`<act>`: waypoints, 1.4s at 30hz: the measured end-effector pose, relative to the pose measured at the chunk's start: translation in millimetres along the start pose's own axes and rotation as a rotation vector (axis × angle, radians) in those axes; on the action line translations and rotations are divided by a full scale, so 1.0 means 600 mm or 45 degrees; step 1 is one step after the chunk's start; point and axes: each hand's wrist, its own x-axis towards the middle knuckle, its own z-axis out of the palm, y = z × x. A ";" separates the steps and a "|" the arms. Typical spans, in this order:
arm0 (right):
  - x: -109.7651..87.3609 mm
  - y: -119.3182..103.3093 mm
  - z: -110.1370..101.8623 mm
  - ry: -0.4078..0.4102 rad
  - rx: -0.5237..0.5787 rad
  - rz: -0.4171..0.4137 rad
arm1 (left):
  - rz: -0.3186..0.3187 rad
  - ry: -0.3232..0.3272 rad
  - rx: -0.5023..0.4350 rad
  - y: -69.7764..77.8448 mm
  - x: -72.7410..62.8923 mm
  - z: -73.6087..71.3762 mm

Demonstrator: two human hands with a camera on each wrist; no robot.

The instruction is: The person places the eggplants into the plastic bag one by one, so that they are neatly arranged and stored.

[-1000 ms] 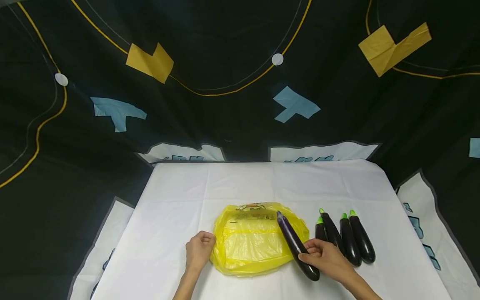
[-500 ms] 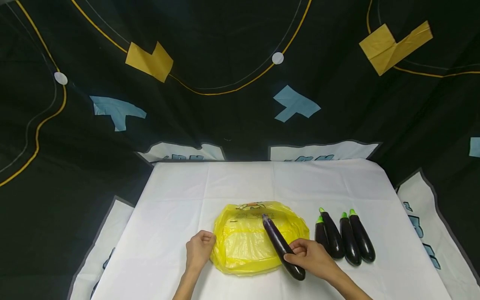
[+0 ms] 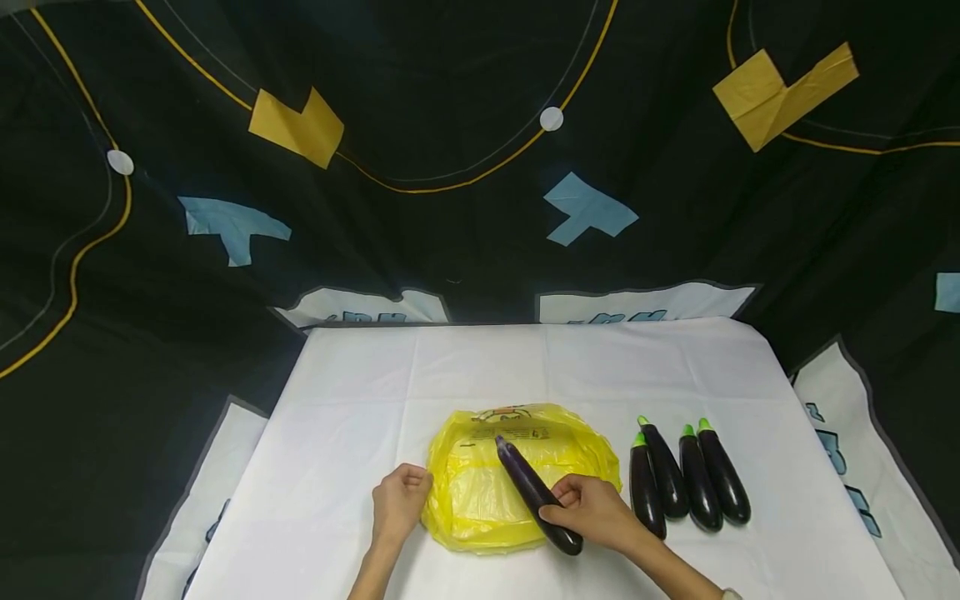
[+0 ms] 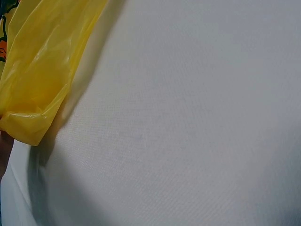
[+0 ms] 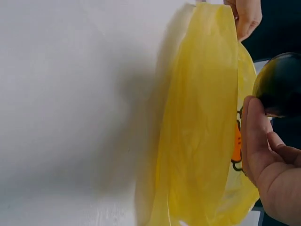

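Over the yellow bag [image 3: 467, 492]: one eggplant [image 3: 525, 479] in the right hand [image 3: 588, 507]

Right at the near side, then, we have both hands at work! The right hand has thumb and fingers around the thick lower half of that dark, glossy eggplant, and it slants nicely, narrow tip pointing away and to the left, round end just at the bag's near rim. Touching the plastic? Cannot tell from these views. Over on the other side, the left hand [image 3: 401, 500] pinches the bag's left edge, fingers curled in tight. And the bag itself, mouth spread wide towards us, printed figure [image 3: 510, 412] up on its far side.

Off to the right, well apart from the left hand, four more eggplants [image 3: 699, 483] lie side by side, bright green stem ends away from us, the leftmost near the right forearm. All of it sits on a white-covered surface [image 3: 360, 375], creases showing. Beyond that, white panels with blue lettering [image 3: 378, 302], and behind everything a dark backdrop [image 3: 420, 242] with blue patches [image 3: 232, 218] and, higher up, gold ones [image 3: 296, 125].
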 end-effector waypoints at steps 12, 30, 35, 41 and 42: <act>0.026 -0.007 0.029 0.009 -0.049 0.011 | 0.016 0.007 0.015 0.001 -0.001 0.001; 0.054 -0.034 0.058 -0.030 -0.016 0.058 | 0.024 0.003 0.012 0.006 -0.003 0.002; 0.063 -0.040 0.067 -0.026 0.007 0.052 | 0.025 -0.001 0.013 0.006 -0.003 0.004; 0.076 -0.048 0.085 0.007 -0.005 0.057 | 0.011 0.001 0.022 0.006 -0.002 0.005; 0.079 -0.049 0.088 0.015 -0.003 0.057 | 0.008 0.000 0.024 0.005 -0.002 0.005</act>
